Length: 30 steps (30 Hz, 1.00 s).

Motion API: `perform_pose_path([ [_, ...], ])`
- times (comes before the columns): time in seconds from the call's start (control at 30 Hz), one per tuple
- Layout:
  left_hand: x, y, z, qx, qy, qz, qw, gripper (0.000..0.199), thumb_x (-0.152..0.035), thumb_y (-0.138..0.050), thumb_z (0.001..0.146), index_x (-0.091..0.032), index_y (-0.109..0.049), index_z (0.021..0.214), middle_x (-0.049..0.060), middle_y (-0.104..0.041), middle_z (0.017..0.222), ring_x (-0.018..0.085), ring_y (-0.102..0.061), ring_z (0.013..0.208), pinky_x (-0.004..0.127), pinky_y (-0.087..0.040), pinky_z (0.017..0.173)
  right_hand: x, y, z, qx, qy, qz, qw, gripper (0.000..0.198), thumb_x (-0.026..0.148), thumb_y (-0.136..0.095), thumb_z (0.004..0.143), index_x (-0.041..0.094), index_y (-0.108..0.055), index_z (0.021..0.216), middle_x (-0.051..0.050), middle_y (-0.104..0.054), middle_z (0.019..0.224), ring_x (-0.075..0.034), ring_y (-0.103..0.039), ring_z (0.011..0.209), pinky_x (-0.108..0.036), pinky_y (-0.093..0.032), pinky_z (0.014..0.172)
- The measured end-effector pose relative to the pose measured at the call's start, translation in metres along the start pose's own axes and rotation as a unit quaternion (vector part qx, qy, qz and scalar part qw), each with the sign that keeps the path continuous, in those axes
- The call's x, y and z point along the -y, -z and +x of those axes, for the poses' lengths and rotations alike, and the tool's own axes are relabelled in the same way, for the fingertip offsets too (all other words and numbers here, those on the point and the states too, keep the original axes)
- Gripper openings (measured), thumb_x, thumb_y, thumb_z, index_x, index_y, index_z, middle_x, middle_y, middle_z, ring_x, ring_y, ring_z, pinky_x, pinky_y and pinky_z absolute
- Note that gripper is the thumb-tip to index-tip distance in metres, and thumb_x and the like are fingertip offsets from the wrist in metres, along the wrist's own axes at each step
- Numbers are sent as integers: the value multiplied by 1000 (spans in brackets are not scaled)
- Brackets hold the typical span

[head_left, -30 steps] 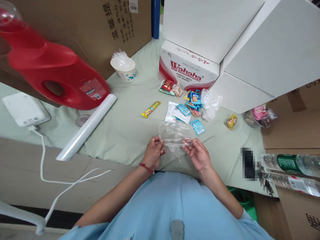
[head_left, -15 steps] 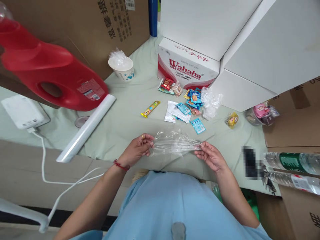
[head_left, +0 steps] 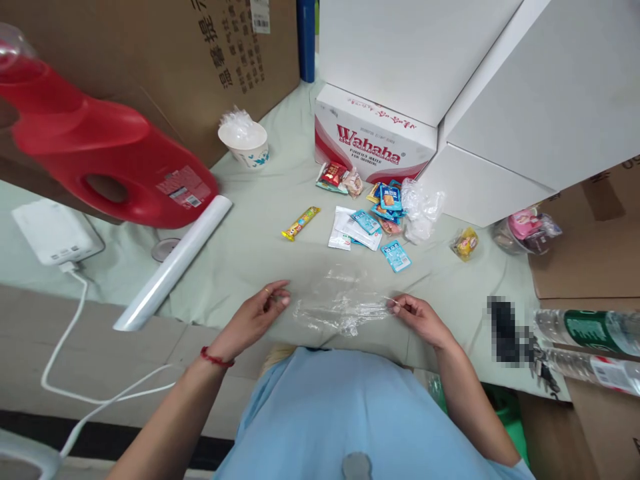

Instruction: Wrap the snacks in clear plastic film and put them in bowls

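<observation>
A thin clear plastic bag (head_left: 345, 310) lies crumpled on the pale green cloth in front of me. My right hand (head_left: 417, 320) pinches its right edge between thumb and fingers. Just off the bag's left end, my left hand (head_left: 257, 313) holds nothing, its fingers apart. Beyond the bag are several small snack packets: white sachets (head_left: 343, 227), light blue packets (head_left: 397, 255), a darker blue packet pile (head_left: 390, 198) and a yellow wrapped stick (head_left: 301, 223).
Behind the snacks stands a Wahaha carton (head_left: 370, 137), with crumpled clear plastic (head_left: 423, 207) before it. Leftward are a red jug (head_left: 115, 160), a white roll (head_left: 175, 263), a paper cup (head_left: 245, 147) and a white power bank (head_left: 57, 230). Water bottles (head_left: 590, 330) lie at right.
My left hand has let go of the bag and moved left, its fingers opening. The bag has gone slack and dropped onto the cloth, while my right hand still has its edge.
</observation>
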<state>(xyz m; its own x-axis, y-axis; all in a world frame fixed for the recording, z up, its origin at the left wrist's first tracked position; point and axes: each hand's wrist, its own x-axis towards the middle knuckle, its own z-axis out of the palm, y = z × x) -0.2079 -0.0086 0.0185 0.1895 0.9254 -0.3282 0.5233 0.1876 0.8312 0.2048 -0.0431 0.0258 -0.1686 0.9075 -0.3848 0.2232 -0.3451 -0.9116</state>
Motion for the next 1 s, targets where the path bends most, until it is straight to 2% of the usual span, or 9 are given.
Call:
perform_pose_path([
  [0.1,-6,3,10,-70,-49,53,995,61,-67,-36,99,-22,-67,124,10,-72,123,27,-63,118,44,-49,106,-7,-5,4,7,-1,8,1000,41,61,-76,84,21,-68,83,-7,-74,101,-23,-66,102,-36,-47,95],
  [0.17,-15,-5,25,-87,-81,80,990,60,-63,-30,101,-21,-69,119,10,-71,126,27,-61,122,47,-44,112,-7,-8,6,9,11,7,1000,40,60,-76,85,21,-68,83,-7,-75,103,-23,-66,105,-37,-47,96],
  [0.27,-30,-32,52,-78,-104,137,982,53,-58,-36,100,-20,-72,107,13,-73,117,30,-61,117,51,-44,109,-2,-9,7,15,42,-13,999,36,56,-75,87,21,-67,84,-8,-74,107,-23,-66,107,-36,-47,96],
  [0.33,-38,-54,65,-64,-109,179,976,42,-56,-50,94,-20,-72,89,15,-72,113,32,-60,114,53,-44,107,1,-7,3,12,63,-34,997,34,55,-73,89,22,-68,84,-8,-73,109,-23,-65,105,-35,-48,94],
  [0.47,-45,-84,69,-67,-104,177,976,21,-37,-60,86,-21,-60,73,13,-68,103,30,-61,103,48,-48,96,0,0,-12,1,84,-58,995,30,51,-70,93,22,-67,84,-8,-71,111,-22,-65,105,-35,-48,93],
  [0.57,-44,-86,62,-87,-120,99,984,18,-33,-49,92,-24,-51,76,7,-64,88,24,-62,88,39,-51,86,-8,8,-25,5,81,-75,994,30,50,-69,94,22,-67,84,-8,-70,110,-22,-65,105,-34,-49,92],
  [0.7,-46,-82,52,-126,-61,50,989,23,-42,-42,100,-24,-51,88,2,-66,83,20,-65,79,32,-49,76,-18,17,-31,16,75,-101,992,30,51,-67,95,22,-66,84,-9,-70,108,-22,-66,102,-35,-49,91],
  [0.83,-59,-91,47,-73,-14,169,983,33,-50,-43,102,-22,-60,94,6,-70,89,24,-68,83,33,-47,72,-16,17,-29,24,84,-118,989,32,51,-67,95,22,-66,83,-11,-69,120,-23,-65,111,-37,-48,98],
  [1.0,-67,-111,47,-29,-68,314,947,34,-45,-49,100,-19,-66,85,14,-69,96,30,-65,97,40,-48,86,-9,25,-33,63,44,-116,990,36,58,-69,92,22,-71,93,-12,-71,123,-25,-66,115,-41,-49,104],
])
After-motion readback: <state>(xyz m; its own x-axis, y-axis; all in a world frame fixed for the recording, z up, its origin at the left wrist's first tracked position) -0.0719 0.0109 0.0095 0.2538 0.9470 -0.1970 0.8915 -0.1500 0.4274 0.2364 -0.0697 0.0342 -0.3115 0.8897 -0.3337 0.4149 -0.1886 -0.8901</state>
